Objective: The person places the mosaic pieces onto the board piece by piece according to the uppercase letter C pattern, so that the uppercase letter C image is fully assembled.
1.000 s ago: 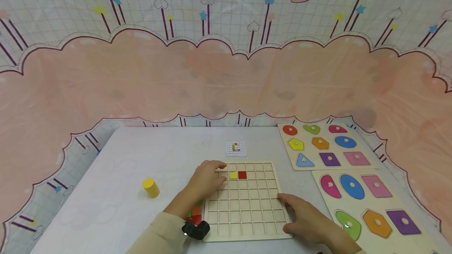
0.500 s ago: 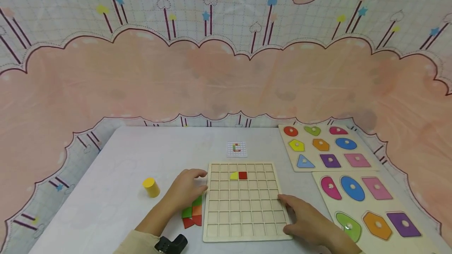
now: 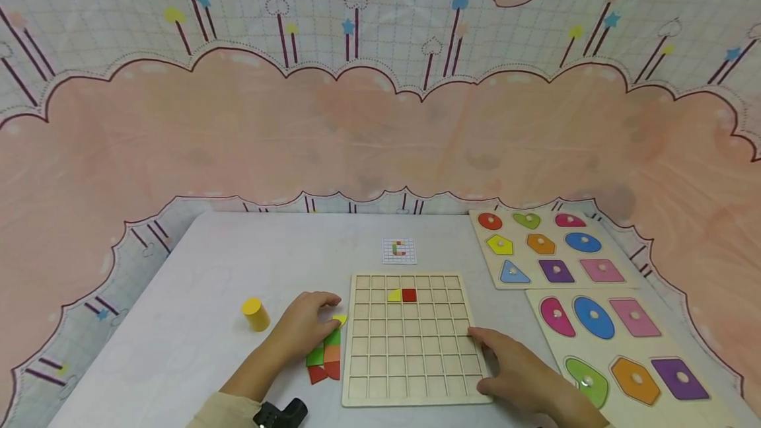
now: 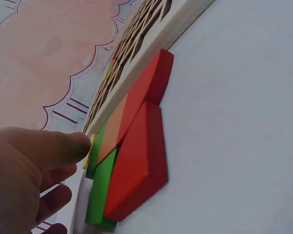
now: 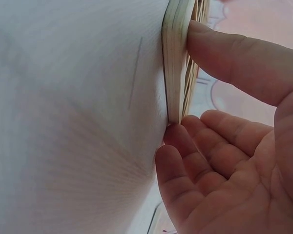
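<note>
My left hand (image 3: 304, 322) hovers at the left side of a wooden grid board (image 3: 416, 349), thumb and forefinger apart. Its thumb tip is right at a yellow block (image 3: 340, 320), the far end of a small cluster of blocks. In the left wrist view the cluster shows green (image 4: 101, 195), orange (image 4: 112, 124) and red (image 4: 139, 161) blocks lying against each other along the board's edge. A yellow block (image 3: 394, 295) and a red block (image 3: 409, 295) sit side by side in the board's second row. My right hand (image 3: 517, 368) rests thumb and fingertips against the board's right edge.
A small card with a coloured grid pattern (image 3: 399, 251) lies behind the board. To the left stands a yellow cylinder (image 3: 255, 314). Two shape puzzle boards (image 3: 517, 259) with knobbed pieces cover the table's right side. A patterned cloth hangs behind.
My left hand has drawn back from the board's upper left to the loose blocks, uncovering several of them. The right hand stays at the board's edge.
</note>
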Demonstrator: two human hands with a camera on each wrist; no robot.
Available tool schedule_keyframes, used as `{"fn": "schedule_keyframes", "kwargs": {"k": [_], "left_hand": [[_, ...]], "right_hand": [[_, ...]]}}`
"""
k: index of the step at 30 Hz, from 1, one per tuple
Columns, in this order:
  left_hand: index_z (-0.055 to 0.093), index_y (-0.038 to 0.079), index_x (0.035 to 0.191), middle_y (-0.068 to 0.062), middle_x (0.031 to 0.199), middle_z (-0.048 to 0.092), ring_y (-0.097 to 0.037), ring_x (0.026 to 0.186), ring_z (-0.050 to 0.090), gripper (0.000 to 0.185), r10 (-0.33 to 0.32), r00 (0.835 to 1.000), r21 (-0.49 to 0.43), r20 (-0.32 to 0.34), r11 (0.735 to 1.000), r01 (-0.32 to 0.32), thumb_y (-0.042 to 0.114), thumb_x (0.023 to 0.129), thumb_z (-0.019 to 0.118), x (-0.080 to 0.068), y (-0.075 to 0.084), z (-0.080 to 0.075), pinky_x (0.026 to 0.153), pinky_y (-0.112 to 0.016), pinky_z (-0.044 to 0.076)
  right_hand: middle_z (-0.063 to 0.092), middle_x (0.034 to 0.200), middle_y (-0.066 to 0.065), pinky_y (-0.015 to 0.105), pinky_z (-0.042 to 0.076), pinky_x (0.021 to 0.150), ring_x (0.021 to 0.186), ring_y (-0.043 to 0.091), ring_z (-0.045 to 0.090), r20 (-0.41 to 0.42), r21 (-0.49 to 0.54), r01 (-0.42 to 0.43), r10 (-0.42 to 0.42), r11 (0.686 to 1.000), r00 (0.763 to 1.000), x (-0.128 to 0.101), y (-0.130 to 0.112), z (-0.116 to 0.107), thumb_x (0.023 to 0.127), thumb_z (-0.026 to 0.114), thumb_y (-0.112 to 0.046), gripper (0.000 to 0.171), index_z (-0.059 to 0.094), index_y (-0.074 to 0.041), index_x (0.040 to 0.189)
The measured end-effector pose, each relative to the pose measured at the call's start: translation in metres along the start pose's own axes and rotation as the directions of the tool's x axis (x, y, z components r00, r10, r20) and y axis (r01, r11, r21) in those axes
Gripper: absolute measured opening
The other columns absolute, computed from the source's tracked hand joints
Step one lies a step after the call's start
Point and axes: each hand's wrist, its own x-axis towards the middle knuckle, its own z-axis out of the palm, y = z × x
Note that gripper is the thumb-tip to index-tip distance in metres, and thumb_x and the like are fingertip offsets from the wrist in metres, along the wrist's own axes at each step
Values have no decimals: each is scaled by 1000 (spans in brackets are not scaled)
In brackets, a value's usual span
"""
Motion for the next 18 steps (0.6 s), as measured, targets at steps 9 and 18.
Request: {"fn": "schedule_keyframes", "kwargs": {"k": [9,18], "left_hand": [[71,5,115,-2,109,69,-24,106,58,32,-19,1000,9,15,1000,19,12,85,79,2,-2,2,95,-45,49],[71,7,116,-1,109,68,-22,104,57,29,-49,999,4,18,999,49,12,88,76,5,-4,4,95,-45,50]], "right_hand": [[51,143,14,59,34,108,133,39,45,-7,-5,-10,10,1000,1000,1,0,0,70,89,-16,82,52,-4,142],[51,144,15,59,33,109,133,40,44,-6,0,0,0,1000,1000,0,1,0,71,89,-15,82,52,-4,142]]}}
